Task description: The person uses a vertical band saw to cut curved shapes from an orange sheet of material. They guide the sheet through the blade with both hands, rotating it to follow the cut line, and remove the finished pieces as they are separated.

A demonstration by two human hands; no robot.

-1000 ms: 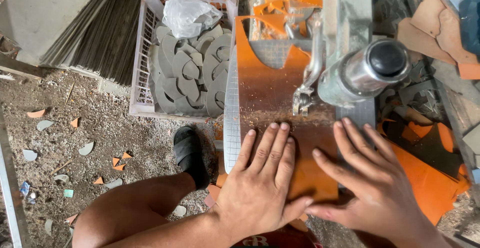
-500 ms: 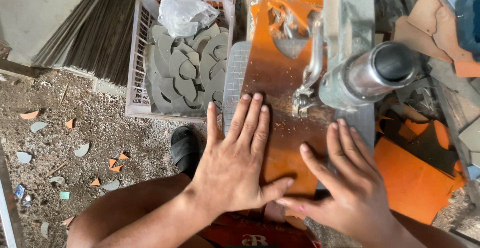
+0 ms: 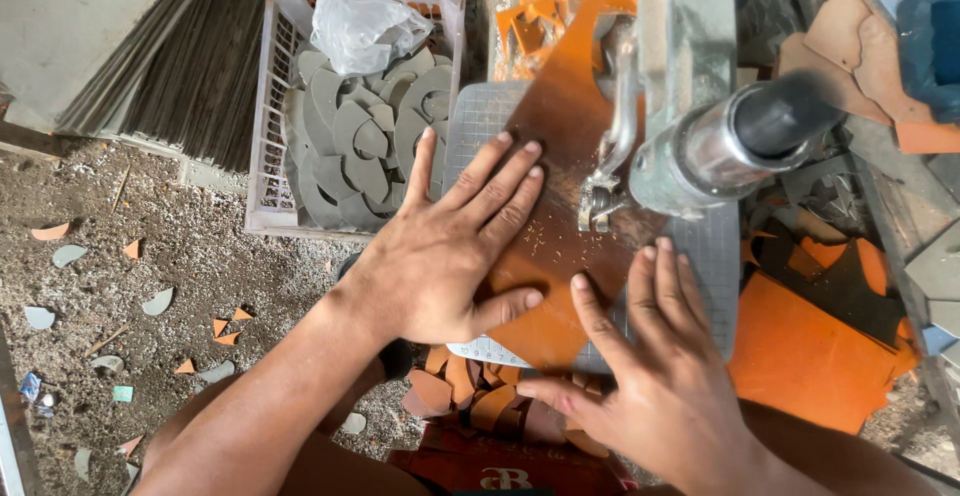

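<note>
An orange sheet with cut-out holes lies on a grey gridded cutting table under a metal cutting machine. My left hand presses flat on the sheet's left side, fingers spread. Flat on the sheet's near right edge rests my right hand, fingers pointing toward the machine's blade. Neither hand grips anything.
A white plastic crate of grey cut shapes and a clear bag stands at the left. Grey sheets are stacked at top left. Orange cut pieces lie below the table, orange offcuts at the right. Scraps dot the dirt floor.
Both hands have pushed the orange sheet away from me, toward the blade, and turned it slightly. The left hand has moved up and left on the sheet.
</note>
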